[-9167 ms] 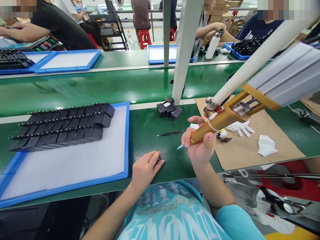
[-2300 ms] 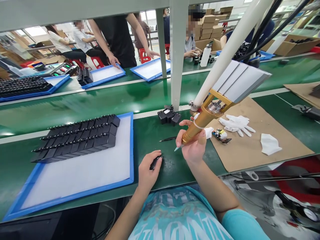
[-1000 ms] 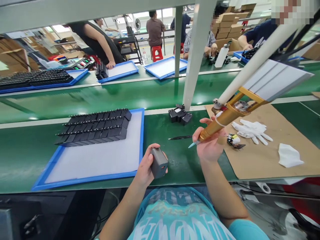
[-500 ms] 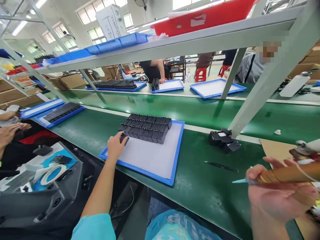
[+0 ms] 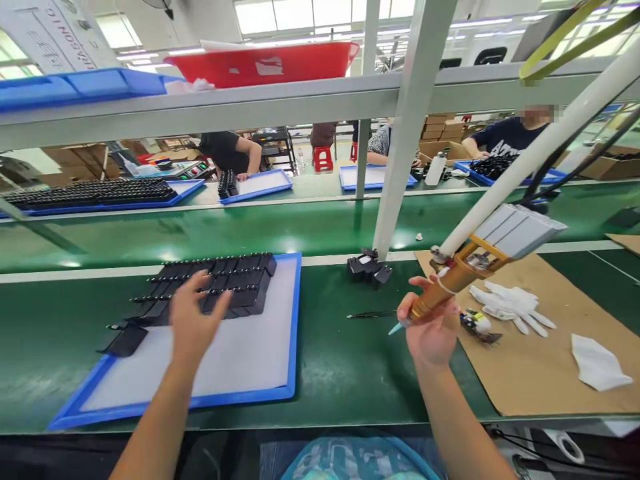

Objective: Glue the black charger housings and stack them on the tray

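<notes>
My left hand [image 5: 193,323] is raised over the blue-rimmed tray [image 5: 296,320], fingers apart and holding nothing. Behind it, rows of black box-shaped parts [image 5: 250,300] fill the far side of the tray, partly covered by my fingers. A single black part [image 5: 127,340] lies at the tray's left edge. My right hand [image 5: 433,333] is wrapped around a gold dispensing pen [image 5: 440,293], its light blue tapered tip pointing down and left. Thin black tweezers [image 5: 370,315] lie on the green bench left of that hand. Beyond them is a small cluster of black parts [image 5: 369,267].
A white support arm [image 5: 500,193] runs from the pen to the upper right. Brown cardboard [image 5: 530,380] on the right bears white gloves [image 5: 513,303] and a white cloth [image 5: 597,363]. A shelf post [image 5: 400,147] stands ahead. People sit across the green bench.
My left hand has let go of a black part at the tray's left edge and lifted away, fingers spreading. The view has turned right. My right hand still grips the pen.
</notes>
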`<state>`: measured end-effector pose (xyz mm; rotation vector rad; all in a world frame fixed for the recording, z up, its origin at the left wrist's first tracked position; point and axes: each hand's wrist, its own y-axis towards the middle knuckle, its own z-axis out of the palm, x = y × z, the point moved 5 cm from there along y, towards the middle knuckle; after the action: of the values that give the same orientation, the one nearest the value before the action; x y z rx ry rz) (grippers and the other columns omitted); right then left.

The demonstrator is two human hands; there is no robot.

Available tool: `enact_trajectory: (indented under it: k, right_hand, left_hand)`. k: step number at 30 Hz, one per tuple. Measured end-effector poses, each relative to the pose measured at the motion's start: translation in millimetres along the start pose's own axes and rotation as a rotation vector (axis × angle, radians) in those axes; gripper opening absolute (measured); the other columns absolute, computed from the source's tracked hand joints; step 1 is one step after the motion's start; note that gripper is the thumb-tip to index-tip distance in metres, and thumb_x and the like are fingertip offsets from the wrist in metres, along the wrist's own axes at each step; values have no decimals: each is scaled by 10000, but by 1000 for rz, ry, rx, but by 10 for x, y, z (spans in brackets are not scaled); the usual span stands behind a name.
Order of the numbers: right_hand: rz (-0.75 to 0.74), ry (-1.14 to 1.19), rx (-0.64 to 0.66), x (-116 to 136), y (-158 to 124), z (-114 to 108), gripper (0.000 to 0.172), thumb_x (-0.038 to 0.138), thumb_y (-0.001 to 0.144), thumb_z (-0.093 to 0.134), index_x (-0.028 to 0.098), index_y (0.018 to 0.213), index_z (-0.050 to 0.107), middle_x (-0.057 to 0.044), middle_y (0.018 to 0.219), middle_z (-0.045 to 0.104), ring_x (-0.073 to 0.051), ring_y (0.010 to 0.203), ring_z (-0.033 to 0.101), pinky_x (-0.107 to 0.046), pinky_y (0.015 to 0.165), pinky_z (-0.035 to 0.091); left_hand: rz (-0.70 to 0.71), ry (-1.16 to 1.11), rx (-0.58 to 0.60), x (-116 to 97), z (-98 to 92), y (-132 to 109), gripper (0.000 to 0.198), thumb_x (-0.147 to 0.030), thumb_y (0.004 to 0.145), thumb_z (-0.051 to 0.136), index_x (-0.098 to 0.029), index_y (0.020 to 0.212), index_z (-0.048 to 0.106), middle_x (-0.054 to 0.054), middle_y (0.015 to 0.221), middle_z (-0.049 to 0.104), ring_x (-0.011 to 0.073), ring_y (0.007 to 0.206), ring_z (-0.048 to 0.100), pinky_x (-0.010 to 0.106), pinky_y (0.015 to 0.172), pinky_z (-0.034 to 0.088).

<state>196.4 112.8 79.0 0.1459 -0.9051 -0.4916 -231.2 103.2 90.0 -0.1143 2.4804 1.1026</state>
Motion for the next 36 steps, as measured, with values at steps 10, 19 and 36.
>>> enact_trajectory:
  k: [10, 19, 36]
  right_hand:
    - [-33, -49, 30, -5, 11, 1, 353, 566, 846, 477, 285, 1058, 505, -14, 1001, 593, -82, 484, 553, -237, 413, 402]
    - [17, 0, 45, 37, -29, 42, 373, 577, 859, 442, 281, 1083, 470, -12, 1004, 590, -84, 471, 559, -241, 401, 411]
    - [-13, 30, 23, 17, -20, 65, 332, 556, 840, 495, 264, 994, 462, 2, 960, 611, -77, 453, 562, -225, 381, 408]
  left_hand:
    - [192, -287, 874, -1996, 2237, 64, 849, -332, 704, 756, -183, 1420, 324, 169, 1382, 517, 321, 1281, 488, 467, 1037, 415]
    - [257, -422, 1086, -1908, 1091, -563, 582, -378, 705, 750, -303, 1243, 543, 28, 1241, 627, 242, 1119, 601, 379, 947, 489]
    - [-370, -869, 947, -1682, 842, -1530, 465, -414, 844, 607, -255, 1280, 569, 78, 1208, 665, 229, 1140, 617, 379, 967, 520]
